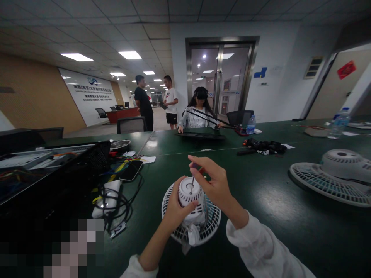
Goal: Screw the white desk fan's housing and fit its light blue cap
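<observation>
A small white fan (pixel 191 212) lies grille-down on the dark green table (pixel 269 227), its round motor housing facing up. My left hand (pixel 174 208) is wrapped round the left side of the housing. My right hand (pixel 213 179) pinches the handle of a thin screwdriver (pixel 193 179) whose tip stands in a hole on top of the housing. Both arms wear white sleeves.
A second white fan (pixel 333 175) lies dismantled at the right. A phone (pixel 131 170), cables and a black open case (pixel 52 173) crowd the left. A seated person (pixel 198 114) works across the table; two others stand beyond. Water bottles (pixel 339 123) and black tools (pixel 265 146) sit further back.
</observation>
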### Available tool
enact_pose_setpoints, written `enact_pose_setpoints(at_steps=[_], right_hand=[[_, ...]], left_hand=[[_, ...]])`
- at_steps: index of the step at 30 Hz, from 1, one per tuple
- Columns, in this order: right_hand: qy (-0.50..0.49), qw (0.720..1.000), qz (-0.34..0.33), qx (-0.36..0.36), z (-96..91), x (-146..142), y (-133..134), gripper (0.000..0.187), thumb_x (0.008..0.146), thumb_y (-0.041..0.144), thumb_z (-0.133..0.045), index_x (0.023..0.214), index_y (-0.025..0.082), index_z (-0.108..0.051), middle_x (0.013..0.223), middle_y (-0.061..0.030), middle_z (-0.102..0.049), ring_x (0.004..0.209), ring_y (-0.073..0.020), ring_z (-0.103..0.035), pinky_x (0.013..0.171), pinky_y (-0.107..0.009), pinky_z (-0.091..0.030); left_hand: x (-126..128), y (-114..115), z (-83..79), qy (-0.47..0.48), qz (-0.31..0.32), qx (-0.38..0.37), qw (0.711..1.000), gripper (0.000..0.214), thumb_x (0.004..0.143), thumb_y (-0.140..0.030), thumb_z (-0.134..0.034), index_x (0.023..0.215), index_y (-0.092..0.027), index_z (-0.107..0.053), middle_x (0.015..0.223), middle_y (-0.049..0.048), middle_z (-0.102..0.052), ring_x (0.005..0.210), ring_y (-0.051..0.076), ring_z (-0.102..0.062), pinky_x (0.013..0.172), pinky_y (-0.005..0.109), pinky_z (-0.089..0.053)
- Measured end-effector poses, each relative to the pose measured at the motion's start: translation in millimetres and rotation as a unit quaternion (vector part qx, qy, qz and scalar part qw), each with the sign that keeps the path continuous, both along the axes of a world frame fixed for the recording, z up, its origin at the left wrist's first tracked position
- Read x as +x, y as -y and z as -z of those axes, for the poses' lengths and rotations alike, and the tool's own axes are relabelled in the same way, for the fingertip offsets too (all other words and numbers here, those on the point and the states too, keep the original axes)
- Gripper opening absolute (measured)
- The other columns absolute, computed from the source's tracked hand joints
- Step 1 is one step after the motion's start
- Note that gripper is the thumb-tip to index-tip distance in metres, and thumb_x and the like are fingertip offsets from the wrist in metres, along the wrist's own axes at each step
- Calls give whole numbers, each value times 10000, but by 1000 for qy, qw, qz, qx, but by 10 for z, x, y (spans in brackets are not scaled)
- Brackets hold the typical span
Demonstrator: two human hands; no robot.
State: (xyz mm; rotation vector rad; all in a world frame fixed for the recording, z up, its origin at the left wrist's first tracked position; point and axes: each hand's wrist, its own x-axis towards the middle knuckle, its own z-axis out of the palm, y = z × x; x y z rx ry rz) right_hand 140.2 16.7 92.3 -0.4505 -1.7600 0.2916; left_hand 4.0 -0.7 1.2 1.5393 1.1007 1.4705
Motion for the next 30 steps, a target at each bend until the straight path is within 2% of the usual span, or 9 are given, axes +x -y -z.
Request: enact_pose_setpoints(at_steps=[6,10,14,19,22,30], right_hand=[[0,999,-38,-15,-1,2,11,408,882,117,-449,1240,294,-536,1053,-28,-663,869,-118,-641,742,-278,-541],[-9,1000,1,10,5,-7,-1,338,856,147,-530,1167,264,-590,973,-28,-661,782,-108,-622,653,-242,-529],[-3,999,35,19,-9,6,-8,295,827,177,-589,1115,235,-620,901,-26,-654,768,-119,-606,666,-258,-516],[-8,999,-36,-16,-25,24,11,351,897,148,-439,1203,266,-566,1024,-41,-656,810,-116,-647,698,-272,-537],[-7,999,-48,-12,-28,21,25,363,899,133,-433,1205,278,-564,1035,-33,-666,821,-113,-653,722,-277,-542],[-13,999,29,32,-11,19,2,240,831,190,-595,1062,236,-640,879,-23,-637,734,-112,-588,616,-246,-501]], left_hand=[[1,-11,37,4,1,10,1000,718,623,-354,-725,1249,-192,-411,1278,110,-495,1196,290,-479,1040,431,-363],[1,-13,35,4,-1,8,1000,724,612,-345,-730,1241,-184,-410,1272,116,-495,1191,295,-480,1037,448,-363],[2,-18,42,6,-3,11,1000,723,618,-349,-727,1247,-192,-406,1267,110,-501,1181,287,-491,1033,446,-367],[0,-20,42,1,-3,16,1000,719,615,-349,-728,1239,-190,-410,1287,115,-491,1201,290,-477,1045,438,-356],[-1,-20,37,-4,-2,12,1000,726,618,-349,-725,1246,-188,-398,1284,118,-489,1198,287,-481,1042,440,-358],[-4,-28,72,8,4,8,1000,730,620,-338,-733,1255,-196,-402,1271,108,-492,1192,287,-480,1041,441,-358]])
